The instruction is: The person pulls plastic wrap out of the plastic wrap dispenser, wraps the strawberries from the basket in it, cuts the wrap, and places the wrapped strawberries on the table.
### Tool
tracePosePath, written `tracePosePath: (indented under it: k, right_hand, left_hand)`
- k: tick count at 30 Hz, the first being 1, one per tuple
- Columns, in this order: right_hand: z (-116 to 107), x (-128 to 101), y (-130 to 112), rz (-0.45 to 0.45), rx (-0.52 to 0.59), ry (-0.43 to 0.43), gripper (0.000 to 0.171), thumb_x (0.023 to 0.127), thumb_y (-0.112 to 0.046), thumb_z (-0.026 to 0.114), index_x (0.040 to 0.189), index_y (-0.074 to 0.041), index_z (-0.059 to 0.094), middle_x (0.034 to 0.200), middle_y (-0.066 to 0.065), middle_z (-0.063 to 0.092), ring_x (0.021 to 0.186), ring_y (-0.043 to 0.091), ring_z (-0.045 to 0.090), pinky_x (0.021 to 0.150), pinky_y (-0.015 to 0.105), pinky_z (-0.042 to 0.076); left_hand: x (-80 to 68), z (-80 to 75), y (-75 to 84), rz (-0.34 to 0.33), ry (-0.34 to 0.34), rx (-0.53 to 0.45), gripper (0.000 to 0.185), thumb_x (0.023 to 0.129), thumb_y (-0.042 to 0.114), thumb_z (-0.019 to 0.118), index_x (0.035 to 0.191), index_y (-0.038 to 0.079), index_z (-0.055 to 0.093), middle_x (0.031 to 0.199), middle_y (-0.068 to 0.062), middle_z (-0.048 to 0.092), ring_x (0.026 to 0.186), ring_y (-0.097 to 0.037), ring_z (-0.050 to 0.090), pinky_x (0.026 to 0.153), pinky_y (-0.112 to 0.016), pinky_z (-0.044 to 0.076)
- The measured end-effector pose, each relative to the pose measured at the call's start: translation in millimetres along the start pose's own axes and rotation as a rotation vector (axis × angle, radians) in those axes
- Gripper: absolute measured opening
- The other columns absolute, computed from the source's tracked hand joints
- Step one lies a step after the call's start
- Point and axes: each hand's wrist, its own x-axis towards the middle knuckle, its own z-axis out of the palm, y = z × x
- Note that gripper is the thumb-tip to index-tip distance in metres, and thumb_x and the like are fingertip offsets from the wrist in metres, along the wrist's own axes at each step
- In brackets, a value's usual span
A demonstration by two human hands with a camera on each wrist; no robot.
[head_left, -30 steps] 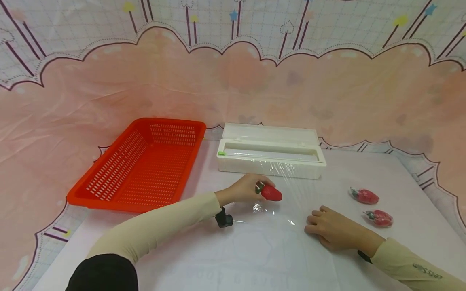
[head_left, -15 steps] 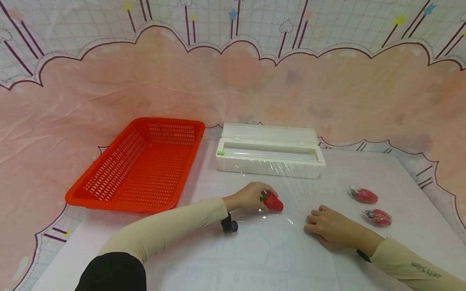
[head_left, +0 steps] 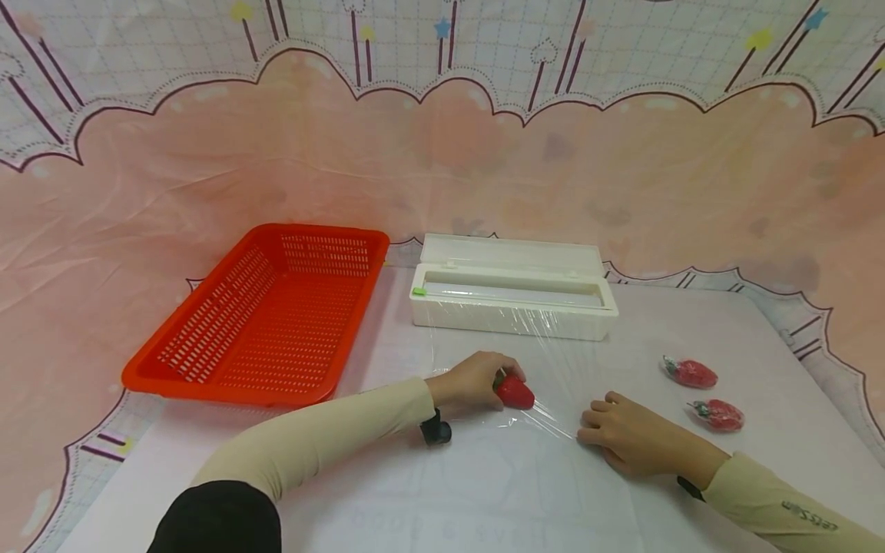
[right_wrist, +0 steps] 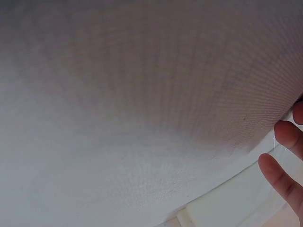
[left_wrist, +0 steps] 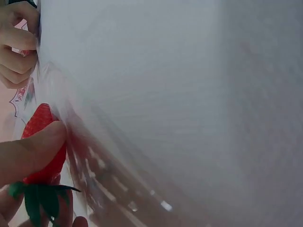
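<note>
My left hand pinches a red strawberry with green leaves, just above the white table. In the left wrist view the thumb lies across the strawberry, with clear cling film beside and against it. The film runs from the white dispenser box toward both hands. My right hand rests low at the right, fingers curled at the film's edge, where taut creases from the strawberry end. The right wrist view shows only some fingertips; the film between them is hard to make out.
A red slotted basket stands at the left. Two film-wrapped strawberries, one farther back and one nearer, lie at the right. The dispenser's lid stands raised at the back, before a patterned cloth backdrop.
My left hand has come down toward the table with the strawberry, nearer the person. Creases in the film now stretch from the strawberry to the right hand, which has stayed in place.
</note>
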Motion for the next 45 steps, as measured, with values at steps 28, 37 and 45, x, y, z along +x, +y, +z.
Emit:
tracePosePath:
  k: [28,37,45]
  right_hand:
    - [-7,2,-1,0.026,-0.002,-0.036,0.021,0.08,-0.021,0.07,0.099,-0.026,0.063,0.089,-0.008,0.063,0.083,0.012,0.055,0.077,0.038,0.049]
    - [-4,2,1,0.042,0.005,-0.067,0.021,0.08,-0.023,0.071,0.1,-0.026,0.063,0.092,-0.007,0.064,0.086,0.013,0.056,0.079,0.039,0.05]
    - [-5,1,2,0.048,0.03,-0.052,0.019,0.08,-0.021,0.069,0.098,-0.024,0.063,0.091,-0.007,0.064,0.086,0.012,0.056,0.079,0.04,0.05]
  left_hand:
    - [-98.3,-39.2,-25.2,-0.108,0.112,0.206,0.035,0.072,0.013,0.079,0.105,0.015,0.067,0.1,-0.001,0.063,0.096,-0.019,0.057,0.086,-0.035,0.047]
    - [-120.2,-40.6,-38.4,-0.064,0.113,0.378,0.03,0.067,0.013,0.08,0.095,0.013,0.072,0.09,0.002,0.068,0.085,-0.016,0.059,0.08,-0.031,0.047]
    - [-122.9,-39.0,-46.4,0.103,0.12,0.555,0.01,0.076,0.01,0.074,0.083,0.016,0.072,0.078,0.006,0.066,0.075,-0.011,0.061,0.072,-0.028,0.047]
